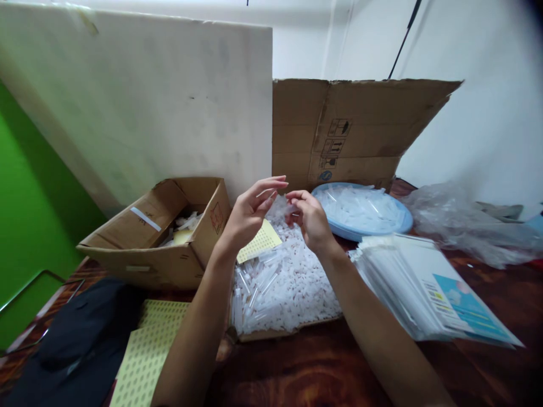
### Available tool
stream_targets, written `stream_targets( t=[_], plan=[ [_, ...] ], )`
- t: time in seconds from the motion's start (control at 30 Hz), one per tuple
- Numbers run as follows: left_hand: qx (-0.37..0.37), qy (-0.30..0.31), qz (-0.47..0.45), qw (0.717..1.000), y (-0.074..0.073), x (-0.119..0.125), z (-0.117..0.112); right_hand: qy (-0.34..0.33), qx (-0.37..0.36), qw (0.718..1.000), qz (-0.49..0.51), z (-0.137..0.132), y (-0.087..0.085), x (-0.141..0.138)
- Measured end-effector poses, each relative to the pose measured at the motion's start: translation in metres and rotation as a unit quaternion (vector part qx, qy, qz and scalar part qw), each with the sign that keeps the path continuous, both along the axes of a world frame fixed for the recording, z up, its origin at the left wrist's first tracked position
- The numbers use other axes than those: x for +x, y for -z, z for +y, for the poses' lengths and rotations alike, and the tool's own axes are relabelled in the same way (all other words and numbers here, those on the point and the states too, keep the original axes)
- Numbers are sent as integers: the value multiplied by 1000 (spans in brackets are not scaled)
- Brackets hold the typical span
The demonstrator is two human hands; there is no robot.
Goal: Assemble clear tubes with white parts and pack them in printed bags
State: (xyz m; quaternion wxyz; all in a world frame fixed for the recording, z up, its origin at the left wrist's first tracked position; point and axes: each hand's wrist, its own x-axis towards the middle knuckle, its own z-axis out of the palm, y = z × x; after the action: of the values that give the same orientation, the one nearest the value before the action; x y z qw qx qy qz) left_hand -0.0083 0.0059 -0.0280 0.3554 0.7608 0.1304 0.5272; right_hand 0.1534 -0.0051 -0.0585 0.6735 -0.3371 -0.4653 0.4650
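Over a shallow cardboard tray [292,328] heaped with small white plastic pieces [301,288], my two hands are raised close together. My left hand [251,212] has its fingers stretched toward the right, with nothing visible in them. The fingers of my right hand [311,217] are curled in a pinch; something small and translucent seems to be at their tips, too unclear to name. Clear plastic tubes [263,282] lie on the left part of the heap. Behind my left wrist, a yellow sticker sheet [259,242] rests on the pieces.
An open cardboard box [156,268] stands left, above more yellow sticker sheets [148,350] and a black cloth-like item [80,339]. To the right are a blue basin [360,232] of clear plastic pieces, stacked printed packets [424,288] and crumpled plastic bags [475,220]. Upright cardboard [360,124] backs the table.
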Motion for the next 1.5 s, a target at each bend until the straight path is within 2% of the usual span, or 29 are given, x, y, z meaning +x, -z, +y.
stream_targets(
  t=[0.07,0.1,0.2,0.27,0.37,0.5,0.6,0.67,0.73,0.8,0.87,1.0,1.07,1.17,1.27,1.37,1.5],
  plan=[
    [21,-27,9,999,0,2,-1,-16,-52,998,-15,0,0,1],
    [31,-36,20,999,1,3,-1,-51,-69,996,-28,-1,0,1],
    [70,-38,66,995,3,6,-1,-225,-84,968,-70,-6,0,2],
    [101,-20,99,990,3,5,0,-296,-86,948,-76,-9,1,3],
    [135,5,149,980,-3,-1,-4,-341,-84,934,-61,-13,-1,7],
    [134,35,197,971,-17,-10,-18,-398,-73,911,-82,-16,-4,17],
    [144,30,231,962,-24,-12,-26,-412,-77,902,-102,-14,-4,21],
    [165,-13,233,958,-24,-11,-28,-390,-69,913,-99,-13,-4,21],
    [175,-83,208,959,-22,-8,-26,-342,-45,935,-80,-12,-4,19],
    [160,-154,169,960,-19,-4,-24,-286,-15,956,-66,-12,-5,17],
    [128,-191,137,964,-16,-2,-21,-244,7,967,-70,-14,-8,14],
    [84,-206,89,971,-14,0,-18,-186,28,977,-100,-18,-13,7],
    [86,-220,75,969,-15,1,-18,-131,42,985,-100,-17,-14,5],
    [100,-226,75,966,-16,4,-19,29,56,997,-51,-10,-12,7],
    [114,-209,84,968,-14,8,-19,169,34,985,-5,-1,-8,15],
    [130,-201,80,968,-11,14,-20,230,26,973,-10,5,-4,22],
    [149,-187,88,967,-7,23,-23,278,40,960,0,4,-2,19]
  ],
)
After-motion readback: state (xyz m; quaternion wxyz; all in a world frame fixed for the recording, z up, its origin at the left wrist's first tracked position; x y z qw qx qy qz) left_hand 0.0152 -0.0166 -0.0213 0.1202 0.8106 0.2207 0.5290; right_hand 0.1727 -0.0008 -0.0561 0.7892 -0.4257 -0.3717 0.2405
